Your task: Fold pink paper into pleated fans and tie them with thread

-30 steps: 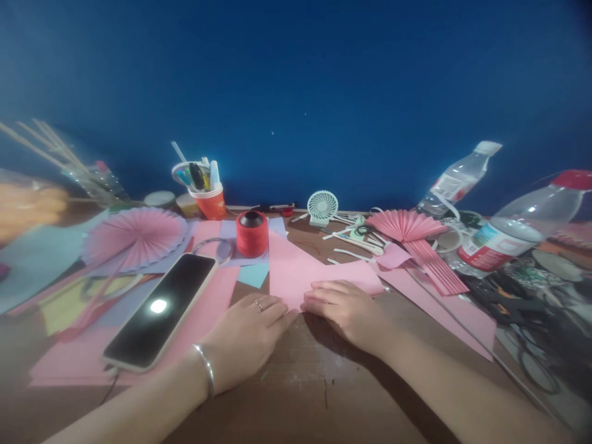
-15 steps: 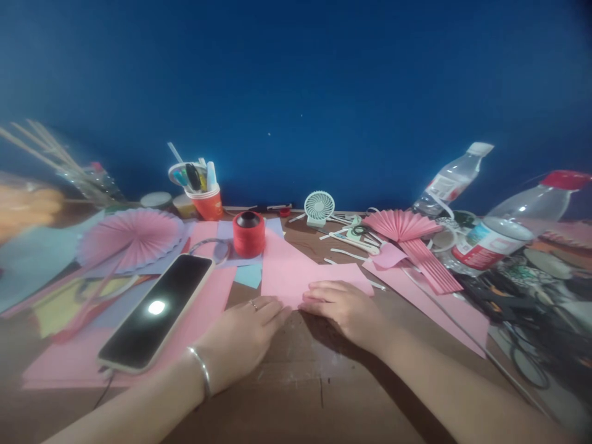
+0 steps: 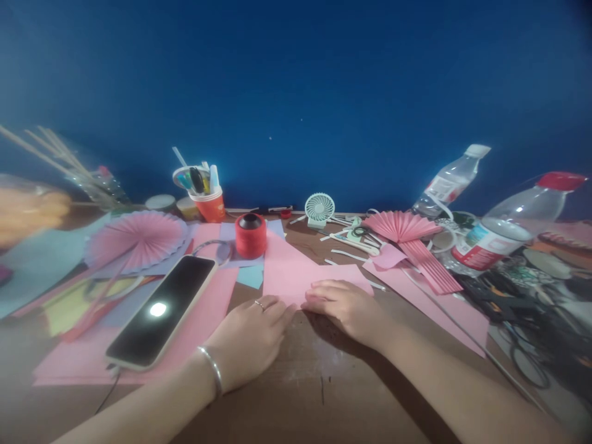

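Located at near centre of the brown counter (image 3: 296, 394): one thin, angular, pale-pink paper sheet (image 3: 289, 271), pressed along its near edge by the left hand (image 3: 252, 333) and the right hand (image 3: 349, 311). State of grip: fingers laid long and close together on top of the paper; thumbs hidden, so cannot tell whether merely flat or closed on the edge. Risks, by judgement: could slip askew under unequal hand pressure, with a crooked or wrinkled edge as result; could drag against the red, barrel-shaped spool of thread with dark tapered top (image 3: 250, 237), just at the sheet's far left, and tip it; could nudge the black rectangular phone in a pale case (image 3: 160, 311) through a stray left-wrist movement, given its closeness. Count: hands, two; sheet under hands, one; spool, one; phone, one; round pleated pink paper rosette (image 3: 139, 237), left, one; spread pleated pink paper fan (image 3: 401, 227), right, one; straight pleated pink paper strip (image 3: 430, 265) on its near side, one; round pale-green plastic desk fan (image 3: 319, 208), far centre, one; red cup (image 3: 210, 206) of pens, far left, one, pens overlapping and uncounted; clear plastic bottles, right, two: one white-capped (image 3: 462, 169), one red-capped (image 3: 485, 243).
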Demonstrator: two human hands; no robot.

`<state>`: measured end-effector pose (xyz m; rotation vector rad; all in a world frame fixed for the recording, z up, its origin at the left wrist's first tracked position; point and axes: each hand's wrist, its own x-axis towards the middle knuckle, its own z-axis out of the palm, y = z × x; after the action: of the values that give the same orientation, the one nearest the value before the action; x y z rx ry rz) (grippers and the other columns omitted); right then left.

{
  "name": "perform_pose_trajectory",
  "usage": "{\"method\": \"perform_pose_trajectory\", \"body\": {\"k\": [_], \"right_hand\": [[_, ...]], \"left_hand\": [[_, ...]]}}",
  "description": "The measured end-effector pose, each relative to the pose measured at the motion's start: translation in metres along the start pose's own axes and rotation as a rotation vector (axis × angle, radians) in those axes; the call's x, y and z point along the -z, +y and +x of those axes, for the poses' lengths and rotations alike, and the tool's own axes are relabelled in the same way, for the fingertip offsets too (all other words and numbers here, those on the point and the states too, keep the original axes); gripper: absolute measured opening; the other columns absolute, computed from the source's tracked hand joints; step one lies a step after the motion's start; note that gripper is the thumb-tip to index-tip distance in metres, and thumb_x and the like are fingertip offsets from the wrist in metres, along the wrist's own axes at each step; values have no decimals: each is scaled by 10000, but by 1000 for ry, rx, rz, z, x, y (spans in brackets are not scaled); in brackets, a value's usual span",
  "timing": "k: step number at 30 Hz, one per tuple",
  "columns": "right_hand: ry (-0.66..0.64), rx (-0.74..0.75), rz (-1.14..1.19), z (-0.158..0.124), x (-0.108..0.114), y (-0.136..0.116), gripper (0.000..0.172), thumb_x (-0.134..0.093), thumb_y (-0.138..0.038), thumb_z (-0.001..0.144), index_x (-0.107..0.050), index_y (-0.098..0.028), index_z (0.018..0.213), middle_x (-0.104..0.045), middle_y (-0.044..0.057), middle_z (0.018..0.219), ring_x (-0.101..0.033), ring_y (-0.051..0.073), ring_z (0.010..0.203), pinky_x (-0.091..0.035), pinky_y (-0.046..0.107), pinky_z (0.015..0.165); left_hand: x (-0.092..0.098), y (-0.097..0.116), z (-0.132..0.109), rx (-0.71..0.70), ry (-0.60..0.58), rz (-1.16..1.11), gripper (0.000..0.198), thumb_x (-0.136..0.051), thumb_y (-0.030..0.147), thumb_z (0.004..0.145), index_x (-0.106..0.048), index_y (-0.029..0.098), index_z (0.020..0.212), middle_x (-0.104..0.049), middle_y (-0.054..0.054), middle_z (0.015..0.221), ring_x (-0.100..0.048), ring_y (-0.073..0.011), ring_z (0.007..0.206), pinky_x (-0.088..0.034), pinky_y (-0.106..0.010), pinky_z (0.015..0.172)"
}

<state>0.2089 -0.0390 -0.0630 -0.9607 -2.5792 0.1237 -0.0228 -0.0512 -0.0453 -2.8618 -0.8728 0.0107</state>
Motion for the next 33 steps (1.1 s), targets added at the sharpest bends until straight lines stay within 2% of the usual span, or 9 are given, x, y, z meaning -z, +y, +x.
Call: {"method": "perform_pose_trajectory", "body": {"k": [5,11,23,33], "right_hand": [[1,25,-22,-2,7,-3,260,-422,-218,883,-583,-232,1086,-616,16,1065,-505,166,1020,-389,329,889],[-11,63,-51,-1,5,-6,257,-409,-224,890,-594,-232,1068,-617,22,1054,-495,173,1018,-403,331,871],[-63,33,15,-2,4,0,284,-411,-190,881,-586,-255,1095,-596,5,1100,-446,177,1064,-383,336,894],[-61,19,24,1,5,-2,260,-451,-184,863,-589,-264,1070,-605,22,1040,-470,179,1003,-396,337,852]], "left_hand": [[-1,-5,-5,2,-3,-31,320,-395,131,816,-522,119,1109,-568,-95,1003,-522,-239,943,-453,-385,805],[-1,-2,-8,-13,-32,-14,460,-405,120,793,-397,137,1253,-549,-95,1067,-491,-265,1018,-456,-396,810],[-6,2,-7,-26,-52,44,472,-388,123,809,-367,120,1281,-495,-98,1172,-442,-265,1070,-410,-395,868],[3,7,1,66,-138,-27,471,-362,181,829,-334,202,1299,-541,-75,1001,-491,-267,929,-463,-401,679]]}}
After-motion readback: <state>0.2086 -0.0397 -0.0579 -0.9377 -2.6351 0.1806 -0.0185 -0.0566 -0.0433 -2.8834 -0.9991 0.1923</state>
